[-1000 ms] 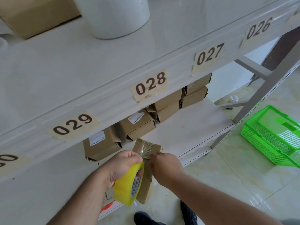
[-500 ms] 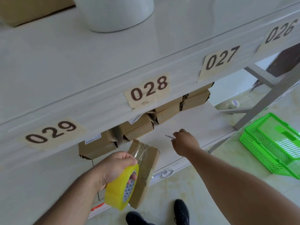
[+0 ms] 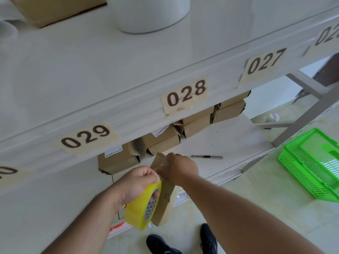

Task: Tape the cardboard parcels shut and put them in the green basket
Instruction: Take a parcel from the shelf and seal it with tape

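Note:
My left hand (image 3: 134, 186) grips a yellow roll of clear tape (image 3: 141, 208) and holds a slim cardboard parcel (image 3: 163, 206) against it, tilted on end in front of the lower shelf. Clear tape runs over the parcel's top end. My right hand (image 3: 178, 169) has its fingers curled over that taped top end. The green basket (image 3: 300, 178) stands on the floor to the right, apart from both hands. Several more cardboard parcels (image 3: 119, 159) sit in a row at the back of the lower shelf (image 3: 229, 143).
A utility knife (image 3: 207, 156) lies on the lower shelf just right of my right hand. The upper shelf edge with labels 029, 028, 027 overhangs the parcels. A grey shelf post (image 3: 304, 114) stands between shelf and basket. My black shoes (image 3: 207, 239) are on the floor below.
My right hand left the parcel, laid the knife on the lower shelf and came back to the parcel's top. My left hand kept the roll and parcel.

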`<state>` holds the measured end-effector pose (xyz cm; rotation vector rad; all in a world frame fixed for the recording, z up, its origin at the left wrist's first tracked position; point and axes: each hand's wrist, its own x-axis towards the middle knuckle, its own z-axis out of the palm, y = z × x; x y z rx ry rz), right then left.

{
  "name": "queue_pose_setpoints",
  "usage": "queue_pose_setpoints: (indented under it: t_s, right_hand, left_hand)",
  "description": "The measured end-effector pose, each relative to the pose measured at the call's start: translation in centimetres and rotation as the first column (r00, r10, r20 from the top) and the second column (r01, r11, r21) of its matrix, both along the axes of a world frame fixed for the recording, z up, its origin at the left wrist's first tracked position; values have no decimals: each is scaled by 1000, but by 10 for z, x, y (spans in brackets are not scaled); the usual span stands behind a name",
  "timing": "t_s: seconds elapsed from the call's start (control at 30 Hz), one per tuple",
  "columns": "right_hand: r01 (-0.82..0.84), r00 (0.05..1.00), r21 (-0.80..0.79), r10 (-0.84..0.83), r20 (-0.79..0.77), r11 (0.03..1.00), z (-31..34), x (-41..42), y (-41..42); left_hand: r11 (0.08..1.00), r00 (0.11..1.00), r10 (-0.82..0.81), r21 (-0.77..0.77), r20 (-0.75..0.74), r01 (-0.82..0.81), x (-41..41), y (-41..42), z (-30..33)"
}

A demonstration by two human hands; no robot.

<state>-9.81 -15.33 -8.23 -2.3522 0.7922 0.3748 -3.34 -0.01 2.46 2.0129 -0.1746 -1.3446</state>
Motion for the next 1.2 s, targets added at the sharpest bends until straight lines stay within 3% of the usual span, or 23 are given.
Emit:
queue_pose_setpoints:
  t_s: [0.17,0.43,0.5,0.63,0.8,0.87,0.93,1.0,1.1,1.2]
  right_hand:
    - [118,991,227,-130,41,967,-5,-3,-16]
    - [-118,990,-51,114,-85,992,6,5,-14]
    - [-165,980,-40,159,-117,986,7,5,-16]
    - [31,997,104,-23,-80,994,-2,-3,-19]
    - [-70,992,-6,69,-104,997,6,-10,-9]
    - [-92,996,-85,92,-1,992,8,-26,-5]
    - [-201,955,-231,242,169,952,5,-50,2]
    - [-392,850,-313,471,235,865,0,-71,8]
    - [-628,672,-400,725,153,667,-16,-78,11]
    - [-590,657,-538,745,114,602,-25,-71,16]
  left_hand:
    - [996,998,63,-57,18,-62,-4,15,-3]
    - [977,982,186,-108,14,-183,-1,20,-3]
    - [970,977,214,-116,4,-212,-1,21,-2]
    - [961,970,244,-130,-10,-243,-2,22,-3]
    - [940,950,310,-138,-38,-312,0,27,-5]
    - [919,931,361,-150,-46,-364,1,32,-4]
    - [886,901,429,-166,-57,-433,2,39,-6]
    - [813,832,540,-176,-127,-555,2,48,-11]
    - [715,729,650,-153,-215,-682,1,65,-15]
    - [639,677,701,-223,-224,-736,2,87,-17]
